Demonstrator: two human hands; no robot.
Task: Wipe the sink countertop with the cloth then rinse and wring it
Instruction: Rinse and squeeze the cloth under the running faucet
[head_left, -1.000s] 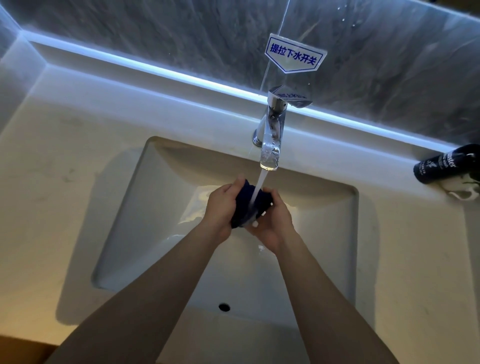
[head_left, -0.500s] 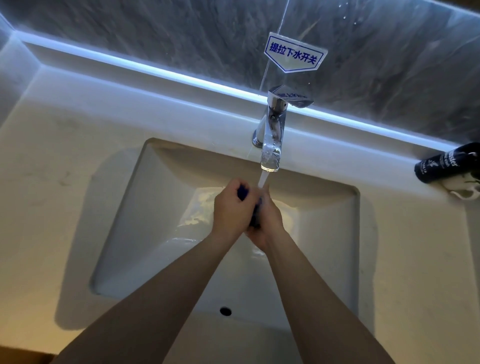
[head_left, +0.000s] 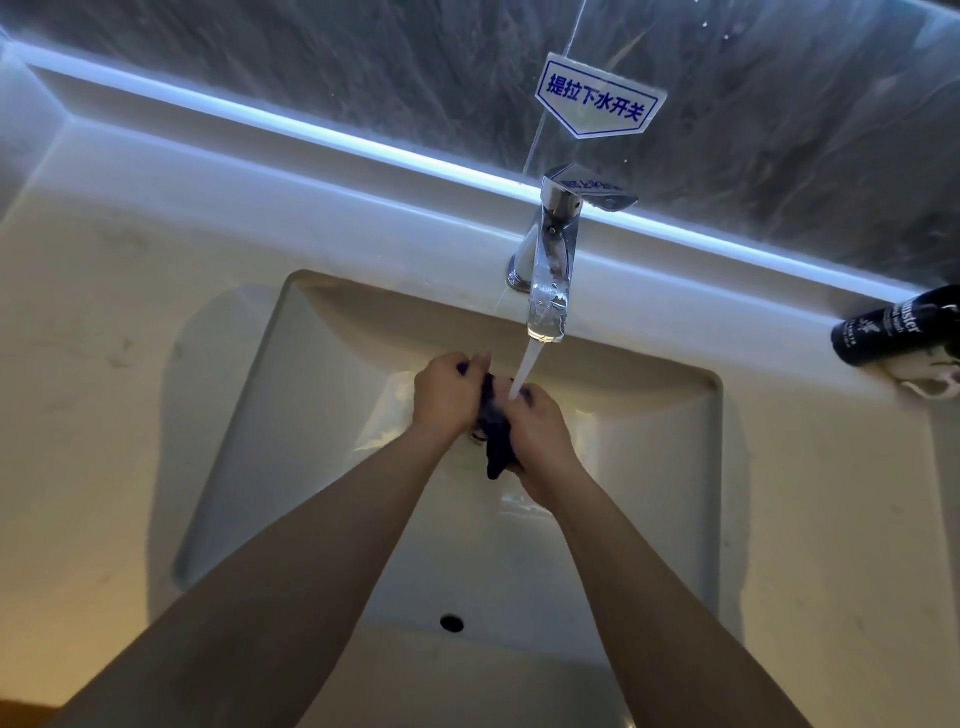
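The hands have parted slightly; left hand (head_left: 448, 395) and right hand (head_left: 540, 436) both clench the dark blue wet cloth (head_left: 496, 431) bunched between them, under the running stream

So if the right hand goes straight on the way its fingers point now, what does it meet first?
Probably the water stream, then the faucet behind it. The right hand grips the cloth; depth is unclear.

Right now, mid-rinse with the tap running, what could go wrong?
1. The stream lands on the cloth bunched between left hand and right hand; it may splash the wiped countertop.
2. The cloth's loose tail hangs low; a slipped grip would probably drop it into the basin.
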